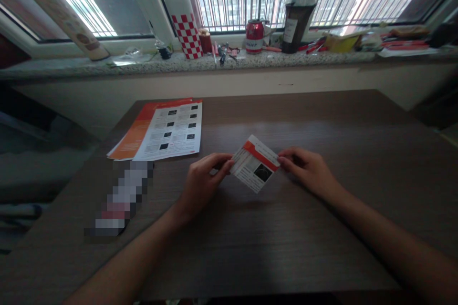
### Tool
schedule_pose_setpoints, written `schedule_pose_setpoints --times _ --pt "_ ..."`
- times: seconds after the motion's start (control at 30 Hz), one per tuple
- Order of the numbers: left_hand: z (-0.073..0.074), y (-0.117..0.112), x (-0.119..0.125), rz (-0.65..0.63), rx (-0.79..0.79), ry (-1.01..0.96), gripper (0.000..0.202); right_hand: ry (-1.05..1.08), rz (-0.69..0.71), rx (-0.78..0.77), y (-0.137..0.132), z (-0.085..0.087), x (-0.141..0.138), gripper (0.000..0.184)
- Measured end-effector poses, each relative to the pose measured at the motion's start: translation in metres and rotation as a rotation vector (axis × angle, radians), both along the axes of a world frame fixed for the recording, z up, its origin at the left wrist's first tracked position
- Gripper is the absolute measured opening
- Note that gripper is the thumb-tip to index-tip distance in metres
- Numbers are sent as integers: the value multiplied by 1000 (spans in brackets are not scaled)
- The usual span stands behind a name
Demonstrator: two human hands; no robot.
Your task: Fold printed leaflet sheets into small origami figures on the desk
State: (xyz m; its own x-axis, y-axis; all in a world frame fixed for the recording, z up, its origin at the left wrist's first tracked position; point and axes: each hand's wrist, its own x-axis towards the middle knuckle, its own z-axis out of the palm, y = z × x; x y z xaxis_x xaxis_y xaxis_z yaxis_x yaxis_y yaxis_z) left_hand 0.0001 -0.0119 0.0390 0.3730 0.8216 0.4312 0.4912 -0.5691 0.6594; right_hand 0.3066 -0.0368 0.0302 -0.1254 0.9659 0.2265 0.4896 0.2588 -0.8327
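Note:
A small printed paper (246,164), white with a red-orange stripe and a dark square picture, is held turned cornerwise above the table. My left hand (205,176) pinches its left corner between thumb and fingers. At the opposite corner, my right hand (304,167) has it pinched the same way. Whether the piece is a single sheet or folded, I cannot tell. Left of my left hand lie printed sheets (171,128), white ones with small dark pictures over orange ones.
The brown table (322,248) stands below a stone windowsill (265,62). Along the sill are a checkered bottle (188,33), a red can (254,37), a dark drink cup (296,24) and small clutter. A pixelated, blurred-out object (123,195) lies on the table's left side.

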Motion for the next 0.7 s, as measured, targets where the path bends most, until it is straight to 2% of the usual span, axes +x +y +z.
schedule_pose_setpoints --times 0.13,0.2,0.3,0.4,0.5,0.57,0.7 --pt "-9 5 0 -2 -85 68 17 -15 23 -56 5 -8 0 22" --pt "-12 7 0 -3 -43 111 22 -47 12 -63 7 -13 0 22" --pt "-16 7 0 -24 100 181 28 -119 -16 -50 9 -17 1 21" --pt "-17 4 1 -198 197 299 35 -184 -14 -21 9 -16 3 19" --pt "-16 -3 3 -425 189 454 45 -241 1 1 9 -15 5 17" --pt "-15 -7 5 -489 167 543 48 -266 13 21 10 -16 6 15" --pt "-13 -11 7 -503 126 618 48 -326 42 84 11 -21 7 14"
